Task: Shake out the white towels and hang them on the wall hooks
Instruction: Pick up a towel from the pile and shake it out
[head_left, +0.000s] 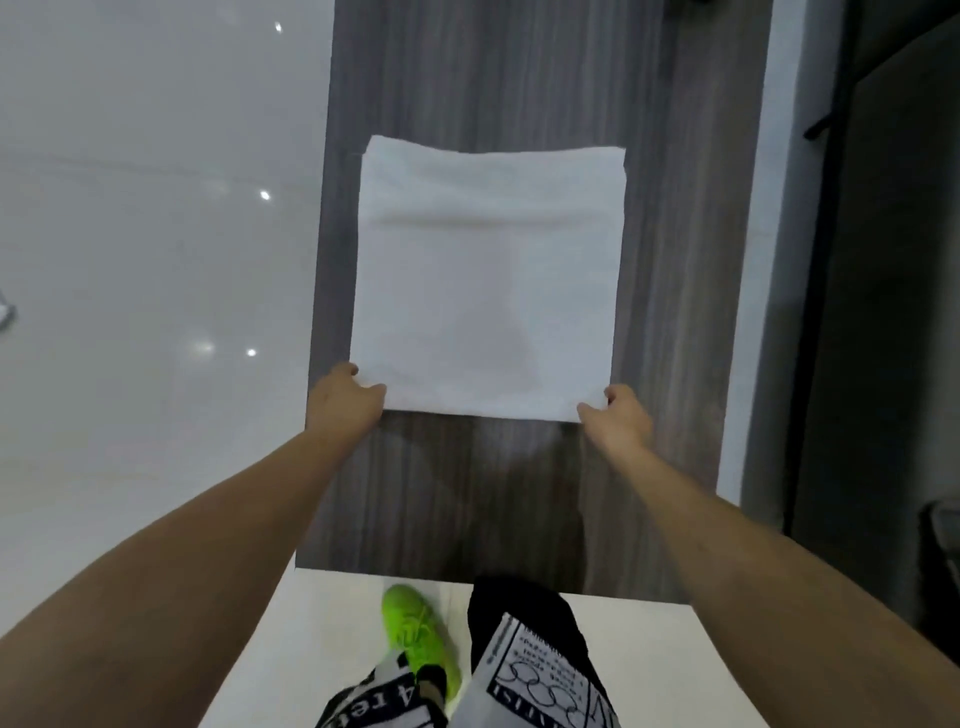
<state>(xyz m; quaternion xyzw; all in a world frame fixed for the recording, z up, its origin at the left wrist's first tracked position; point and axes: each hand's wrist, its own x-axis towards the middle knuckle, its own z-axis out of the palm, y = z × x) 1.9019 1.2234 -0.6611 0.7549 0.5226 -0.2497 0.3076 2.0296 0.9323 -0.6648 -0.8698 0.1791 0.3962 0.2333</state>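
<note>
My left hand (347, 397) and right hand (618, 420) pinch the white towel's (488, 291) near corners. I see no hooks; I judge hanging is left.

Single view only, head-worn wide-angle camera. It looked forward and steeply down along both outstretched forearms. The towel (488, 280) sat mid-frame at arm's reach, against a wood panel (670, 312) that ran from top edge to the floor (332, 623). The left hand (345, 397) and right hand (618, 418) lay below centre; a green shoe (415, 631) sat at the bottom. Straight edges bowed near the borders.
</note>
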